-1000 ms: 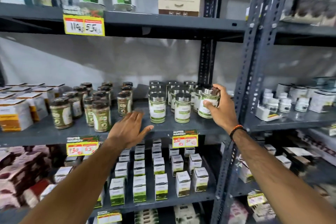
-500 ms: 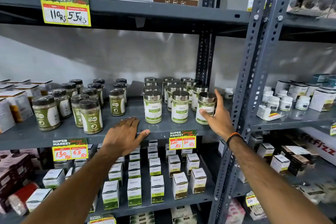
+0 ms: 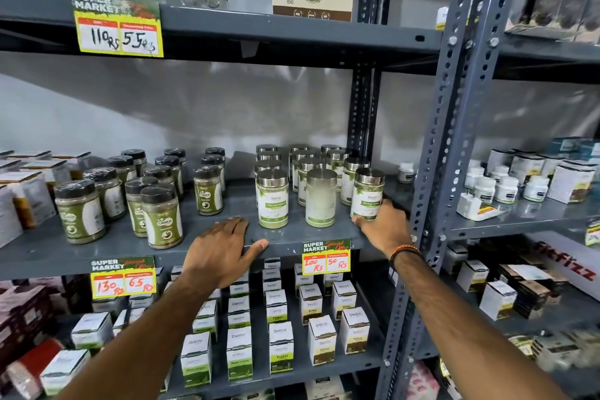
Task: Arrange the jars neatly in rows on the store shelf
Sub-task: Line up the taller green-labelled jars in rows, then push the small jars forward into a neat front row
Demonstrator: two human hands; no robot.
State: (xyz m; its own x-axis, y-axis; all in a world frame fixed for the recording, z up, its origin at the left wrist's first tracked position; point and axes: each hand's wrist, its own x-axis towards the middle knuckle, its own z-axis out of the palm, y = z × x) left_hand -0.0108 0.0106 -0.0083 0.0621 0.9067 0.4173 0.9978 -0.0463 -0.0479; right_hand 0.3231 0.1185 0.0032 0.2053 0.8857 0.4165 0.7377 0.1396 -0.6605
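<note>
Several silver-lidded jars with green and white labels stand in rows on the middle grey shelf (image 3: 292, 239). The front row holds three: a left jar (image 3: 272, 200), a middle jar (image 3: 320, 198) with its label turned away, and a right jar (image 3: 368, 193). My right hand (image 3: 383, 224) grips the base of the right jar, which stands on the shelf. My left hand (image 3: 224, 248) lies flat, palm down, on the shelf's front edge, left of the front row, holding nothing.
Dark-lidded jars of green powder (image 3: 162, 216) stand in rows on the same shelf to the left. A perforated steel upright (image 3: 431, 188) rises just right of my right hand. White boxes (image 3: 281, 351) fill the shelf below. Small white bottles (image 3: 506, 188) sit on the neighbouring shelf.
My right hand has slid from the right jar's top and side down to its base, and the jar stands level with the front row. The left hand has stayed on the shelf edge.
</note>
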